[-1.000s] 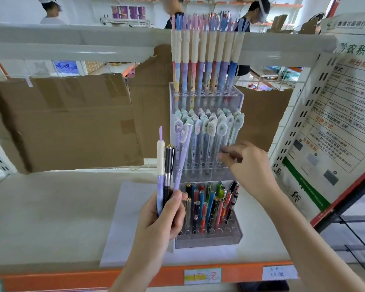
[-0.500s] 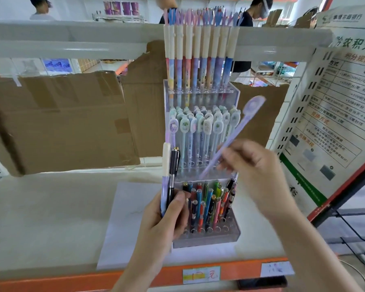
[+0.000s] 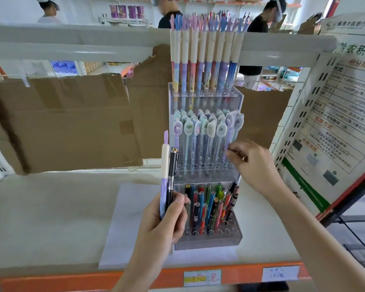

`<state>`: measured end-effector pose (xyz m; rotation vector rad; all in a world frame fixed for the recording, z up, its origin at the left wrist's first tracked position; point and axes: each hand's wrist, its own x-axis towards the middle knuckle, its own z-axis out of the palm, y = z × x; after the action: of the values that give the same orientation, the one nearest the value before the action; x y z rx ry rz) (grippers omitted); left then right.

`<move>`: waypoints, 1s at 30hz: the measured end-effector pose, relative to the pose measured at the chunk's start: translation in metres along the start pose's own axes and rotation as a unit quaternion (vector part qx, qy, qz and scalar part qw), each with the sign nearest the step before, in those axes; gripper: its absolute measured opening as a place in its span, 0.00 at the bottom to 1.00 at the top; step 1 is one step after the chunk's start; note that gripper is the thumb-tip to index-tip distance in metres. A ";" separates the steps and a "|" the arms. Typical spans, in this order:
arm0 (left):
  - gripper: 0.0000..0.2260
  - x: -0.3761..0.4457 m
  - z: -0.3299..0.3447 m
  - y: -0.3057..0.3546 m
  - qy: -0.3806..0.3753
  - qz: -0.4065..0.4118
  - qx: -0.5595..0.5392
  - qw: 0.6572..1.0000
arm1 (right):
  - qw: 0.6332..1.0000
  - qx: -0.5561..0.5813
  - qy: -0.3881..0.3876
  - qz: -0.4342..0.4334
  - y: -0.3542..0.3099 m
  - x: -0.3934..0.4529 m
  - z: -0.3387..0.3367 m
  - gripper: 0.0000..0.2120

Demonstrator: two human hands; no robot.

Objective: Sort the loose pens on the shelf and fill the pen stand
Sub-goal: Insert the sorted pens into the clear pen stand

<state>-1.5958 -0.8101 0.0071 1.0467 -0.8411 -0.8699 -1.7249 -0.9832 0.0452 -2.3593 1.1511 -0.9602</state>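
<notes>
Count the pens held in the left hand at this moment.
2. The left hand grips a purple-and-cream pen on the left and a black pen right beside it, both upright. Others could be hidden behind the fingers.

Pen stand [image 3: 239, 239] stood on paper sheet [image 3: 124, 224] on shelf [image 3: 40, 218], cardboard [image 3: 61, 123] behind it. I saw three tiers of pens in stand: top row [image 3: 204, 66] rearmost, middle row [image 3: 207, 133] below, front row [image 3: 209, 207] lowest. My left hand [image 3: 162, 220], before stand's left edge, held two pens [image 3: 168, 175] upright. My right hand [image 3: 255, 167], at stand's right side, pinched a pen at middle row's right end. Poster [image 3: 335, 123] stood right of stand.
</notes>
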 end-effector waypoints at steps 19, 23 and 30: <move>0.13 0.000 0.003 -0.001 0.000 0.001 0.010 1.000 | 1.000 0.003 0.016 0.011 0.002 0.006 -0.003 0.03; 0.12 0.000 0.004 0.000 0.006 -0.008 0.007 1.000 | 0.999 -0.047 -0.015 -0.002 -0.003 0.010 -0.006 0.05; 0.11 -0.001 0.004 0.002 0.015 -0.004 0.006 1.000 | 0.998 -0.053 -0.028 0.007 -0.009 0.012 -0.008 0.04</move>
<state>-1.5991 -0.8099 0.0094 1.0706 -0.8182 -0.8544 -1.7198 -0.9873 0.0609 -2.4411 1.2219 -0.8414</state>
